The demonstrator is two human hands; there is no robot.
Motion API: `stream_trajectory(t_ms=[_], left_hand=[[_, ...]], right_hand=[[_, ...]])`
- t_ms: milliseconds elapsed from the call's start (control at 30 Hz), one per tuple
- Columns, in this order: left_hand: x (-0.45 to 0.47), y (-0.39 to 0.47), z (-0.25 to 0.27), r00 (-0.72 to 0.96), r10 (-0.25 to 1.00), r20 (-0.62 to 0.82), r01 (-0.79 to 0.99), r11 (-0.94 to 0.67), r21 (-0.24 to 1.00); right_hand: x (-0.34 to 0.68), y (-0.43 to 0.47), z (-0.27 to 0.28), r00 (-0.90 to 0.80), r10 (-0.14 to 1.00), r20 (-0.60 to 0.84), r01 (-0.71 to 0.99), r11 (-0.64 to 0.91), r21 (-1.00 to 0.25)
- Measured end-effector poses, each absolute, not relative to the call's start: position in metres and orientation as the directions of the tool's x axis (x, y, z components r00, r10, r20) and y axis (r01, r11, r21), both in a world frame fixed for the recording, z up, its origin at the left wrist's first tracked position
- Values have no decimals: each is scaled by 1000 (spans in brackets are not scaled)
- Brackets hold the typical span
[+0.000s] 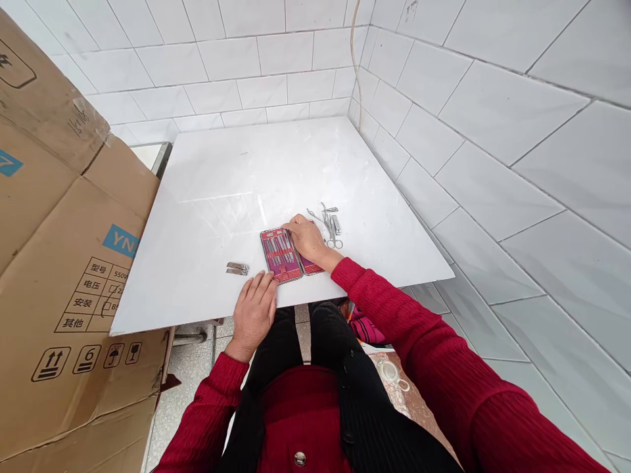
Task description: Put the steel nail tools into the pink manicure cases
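Note:
An open manicure case (290,271) with a red and purple lining lies near the table's front edge. Several slim metal tools (279,248) sit in a row under a strap in its left half. My left hand (255,309) rests with fingers stretched out, their tips at the case's lower left corner. Above the case's middle, my right hand (306,240) has thumb and fingers closed near the tools' upper ends; what they pinch is hidden. This hand covers much of the right half. Nail clippers (237,268) lie to the left of the case.
Right of the case, small scissors (334,243), another nail clipper (336,225) and other metal tools lie grouped on the white table (207,164). A large cardboard box (73,263) stands against the left side. Tiled walls (493,131) border the back and right.

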State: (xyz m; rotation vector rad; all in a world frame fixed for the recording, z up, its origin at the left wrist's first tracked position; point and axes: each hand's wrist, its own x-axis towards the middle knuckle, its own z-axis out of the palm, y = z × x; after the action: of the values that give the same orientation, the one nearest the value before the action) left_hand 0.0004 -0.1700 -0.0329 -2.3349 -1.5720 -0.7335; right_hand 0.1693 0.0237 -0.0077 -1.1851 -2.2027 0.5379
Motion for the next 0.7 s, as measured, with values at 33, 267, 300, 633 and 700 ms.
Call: stream_trajectory(t_ms=[33,267,300,633,700], left_hand=[[0,-170,-33,298,798,524,914,-397,85],[1,-170,-32,296,796,528,912,-400,91],[1,-170,-31,297,794,530,913,-398,85],[2,-170,-32,301,798,522,912,-401,88],[2,-171,-32,301,799,520,911,-403,91]], right_hand=[[170,23,-8,-443,844,302,618,531,-579],[171,16,-9,-464,823,328,638,567,-521],[171,15,-10,-469,821,326,643,570,-512],[171,16,-15,-449,826,341,627,563,-539],[172,16,-16,-442,826,351,617,563,-549]])
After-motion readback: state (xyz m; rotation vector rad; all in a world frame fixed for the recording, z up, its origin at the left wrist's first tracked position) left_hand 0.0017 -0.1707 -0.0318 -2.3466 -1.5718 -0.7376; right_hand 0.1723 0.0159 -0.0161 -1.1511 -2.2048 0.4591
